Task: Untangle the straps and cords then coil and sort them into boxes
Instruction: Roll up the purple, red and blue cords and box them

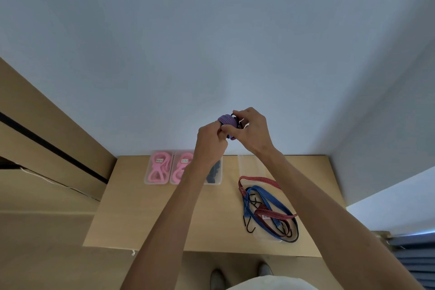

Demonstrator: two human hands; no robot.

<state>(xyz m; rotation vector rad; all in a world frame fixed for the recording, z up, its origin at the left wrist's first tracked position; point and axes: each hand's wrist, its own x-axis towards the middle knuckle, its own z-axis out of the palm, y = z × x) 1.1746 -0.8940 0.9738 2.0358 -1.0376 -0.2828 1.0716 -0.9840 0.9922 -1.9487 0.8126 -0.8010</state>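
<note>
Near tabletop [131,207] back edge, clear plastic boxes [157,167] holding pink straps. Above, left hand [209,143] and right hand [251,132] pinching coiled blue-red striped cord [227,120]. Rightward, tangled blue and red bungee cords [268,207] flat on bare wood.

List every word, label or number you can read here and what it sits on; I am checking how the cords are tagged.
Nothing can be read.
White tag on the left pink cord: print too small and blurred.
White tag on the right pink cord: also blurred.
Small pale tag on the red striped strap on the table: too small to read.
</note>
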